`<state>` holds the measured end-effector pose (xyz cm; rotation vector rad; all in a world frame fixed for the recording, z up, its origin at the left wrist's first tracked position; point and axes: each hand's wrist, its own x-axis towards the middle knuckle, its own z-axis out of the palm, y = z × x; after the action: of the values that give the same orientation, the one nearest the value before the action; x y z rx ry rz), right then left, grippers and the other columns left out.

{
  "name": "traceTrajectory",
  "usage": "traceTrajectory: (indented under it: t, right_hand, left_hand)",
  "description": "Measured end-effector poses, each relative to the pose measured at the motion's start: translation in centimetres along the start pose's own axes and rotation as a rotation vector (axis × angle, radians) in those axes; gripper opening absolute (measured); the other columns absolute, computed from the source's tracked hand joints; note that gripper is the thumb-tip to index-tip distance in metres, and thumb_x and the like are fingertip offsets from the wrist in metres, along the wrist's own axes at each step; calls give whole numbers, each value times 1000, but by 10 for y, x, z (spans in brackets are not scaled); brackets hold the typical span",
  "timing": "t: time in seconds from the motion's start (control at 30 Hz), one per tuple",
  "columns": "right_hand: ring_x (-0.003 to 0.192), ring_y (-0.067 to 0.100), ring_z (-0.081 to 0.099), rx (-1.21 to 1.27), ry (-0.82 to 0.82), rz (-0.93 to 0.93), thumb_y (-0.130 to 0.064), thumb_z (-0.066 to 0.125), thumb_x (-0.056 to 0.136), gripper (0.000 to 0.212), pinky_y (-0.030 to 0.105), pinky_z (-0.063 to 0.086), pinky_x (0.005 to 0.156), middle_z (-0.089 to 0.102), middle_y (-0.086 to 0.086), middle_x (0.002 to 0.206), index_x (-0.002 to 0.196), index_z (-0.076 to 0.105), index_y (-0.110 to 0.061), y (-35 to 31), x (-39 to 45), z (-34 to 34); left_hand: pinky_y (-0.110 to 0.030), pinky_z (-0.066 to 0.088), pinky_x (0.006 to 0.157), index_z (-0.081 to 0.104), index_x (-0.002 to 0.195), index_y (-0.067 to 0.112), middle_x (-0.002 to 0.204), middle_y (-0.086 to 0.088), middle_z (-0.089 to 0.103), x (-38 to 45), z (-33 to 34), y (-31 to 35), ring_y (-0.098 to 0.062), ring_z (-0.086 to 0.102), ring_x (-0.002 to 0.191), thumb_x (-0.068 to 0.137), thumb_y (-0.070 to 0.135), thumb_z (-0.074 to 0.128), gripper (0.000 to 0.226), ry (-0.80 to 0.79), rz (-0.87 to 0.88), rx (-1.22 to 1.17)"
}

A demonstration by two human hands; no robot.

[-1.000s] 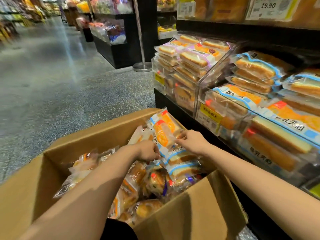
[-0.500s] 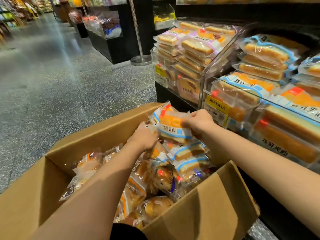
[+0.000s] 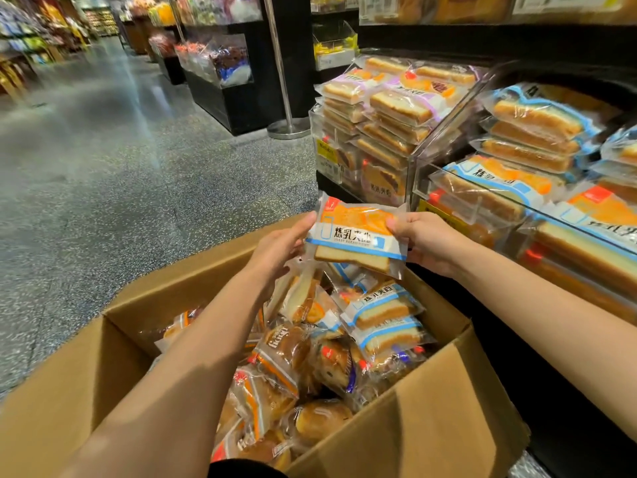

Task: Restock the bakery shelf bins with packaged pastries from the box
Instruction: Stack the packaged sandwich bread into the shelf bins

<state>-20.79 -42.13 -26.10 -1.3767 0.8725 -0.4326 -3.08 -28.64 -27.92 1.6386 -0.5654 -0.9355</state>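
A packaged toast sandwich (image 3: pixel 355 234) with an orange, white and blue wrapper hangs above the far edge of the cardboard box (image 3: pixel 431 419). My left hand (image 3: pixel 275 248) holds its left edge and my right hand (image 3: pixel 425 241) grips its right edge, thumb on the front. The box below is full of several wrapped pastries (image 3: pixel 310 360), with more blue-striped toast packs at its far right. To the right, clear shelf bins (image 3: pixel 444 132) hold stacked packs: purple-striped ones on the left, blue-striped ones (image 3: pixel 537 132) on the right.
A metal stanchion pole with a round base (image 3: pixel 287 127) stands behind the bins. Black display stands (image 3: pixel 224 88) with bagged goods line the aisle's far side. Speckled grey floor (image 3: pixel 120 174) stretches left of the box. Yellow price tags sit on the bin fronts.
Both hands have lifted one toast pack out of the box, turning it flat so its front faces me. It now sits higher, in front of the bins.
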Motion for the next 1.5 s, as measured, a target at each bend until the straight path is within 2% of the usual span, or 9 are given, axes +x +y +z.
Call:
traceTrajectory:
  t: [0.07,0.23,0.43,0.6,0.83,1.03,1.13,1.37,1.5]
  right_hand:
    - [82,17,66,4,-58,-16,-18,50,98,19,29,54,71,70,6,89,87,63,-10,-5,-4,1]
    - [84,24,62,-69,-97,-99,-19,52,97,18,30,49,69,66,19,101,91,63,-6,-5,-2,21]
    - [77,18,60,68,-128,-129,-25,45,100,24,21,54,61,62,10,86,106,59,-6,-1,32,63]
    - [105,19,61,-911,-134,-398,-8,58,89,25,18,40,81,69,4,109,112,68,-10,33,71,96]
    - [122,30,50,-1415,-33,-445,-17,55,89,36,36,42,96,61,9,124,124,62,-23,55,89,138]
    - [108,26,52,-1508,92,-608,-21,53,91,16,34,33,86,65,2,106,96,68,-24,67,84,133]
    - [101,33,56,-1227,70,-773,-33,58,89,25,38,42,82,65,10,97,85,72,-13,54,71,121]
    - [77,24,55,-1009,34,-826,-41,57,92,27,34,41,69,59,-2,71,79,62,-18,-13,12,85]
    - [67,21,46,-958,29,-809,-37,58,92,25,41,45,68,47,-8,58,72,50,-25,-44,-11,56]
  left_hand:
    - [-52,32,111,66,117,18,121,-16,63,-3,-4,1,-36,56,118,40,75,79,96,-47,5,-35]
    - [-31,58,73,65,104,15,93,-3,74,-6,-18,-1,-13,70,77,79,28,68,28,-150,52,-97]
    - [-21,57,54,61,104,12,88,-5,69,-1,-48,-15,-5,68,60,89,9,62,15,249,130,-354]
    - [-25,58,53,51,108,11,100,-8,64,7,-81,-28,-13,65,72,88,8,64,24,557,154,-477]
    - [-45,59,70,41,113,13,122,-14,56,16,-96,-43,-30,64,95,82,15,70,42,814,44,-410]
    - [-27,56,81,28,149,31,136,4,45,8,-86,-37,-21,59,106,89,-1,59,74,665,223,-219]
    - [-23,48,83,66,116,32,123,-1,64,2,-81,-30,-20,60,100,93,6,51,38,679,277,266]
    - [-15,38,88,71,111,26,120,3,65,-20,-41,2,-5,58,104,74,57,70,48,226,473,487]
    - [-8,35,62,70,73,33,72,18,53,-29,-9,19,3,49,69,61,53,82,26,33,505,688]
